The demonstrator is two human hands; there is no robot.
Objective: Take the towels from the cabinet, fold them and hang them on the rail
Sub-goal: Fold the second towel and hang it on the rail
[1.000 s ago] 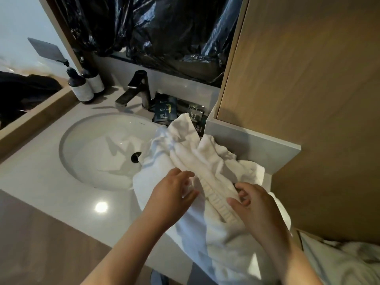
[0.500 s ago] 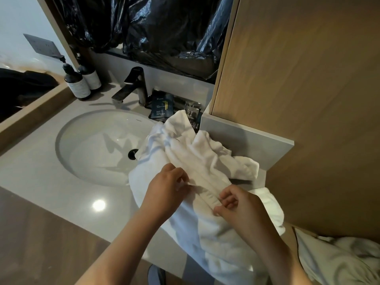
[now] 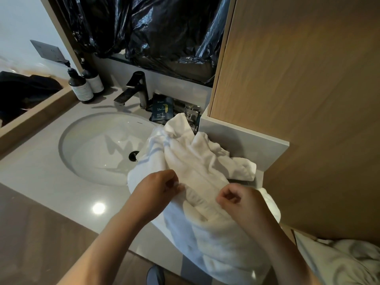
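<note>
A crumpled white towel (image 3: 197,161) lies heaped on the right side of the grey counter (image 3: 41,177), partly over the sink's edge and hanging off the front. My left hand (image 3: 158,188) pinches a fold of the towel at its near left. My right hand (image 3: 240,202) has its fingers curled round the towel's edge a little to the right. More white cloth (image 3: 339,262) lies at the bottom right. No rail is in view.
A round white sink (image 3: 98,149) with a dark tap (image 3: 133,89) fills the counter's left. Two dark pump bottles (image 3: 82,87) stand at the back left, dark sachets (image 3: 162,109) behind the towel. A wooden cabinet panel (image 3: 308,99) rises at right, black plastic sheeting (image 3: 154,31) above.
Both hands have drawn together and closer to me along the towel's edge; the right hand's fingers have curled in on the cloth. The view shifted slightly.
</note>
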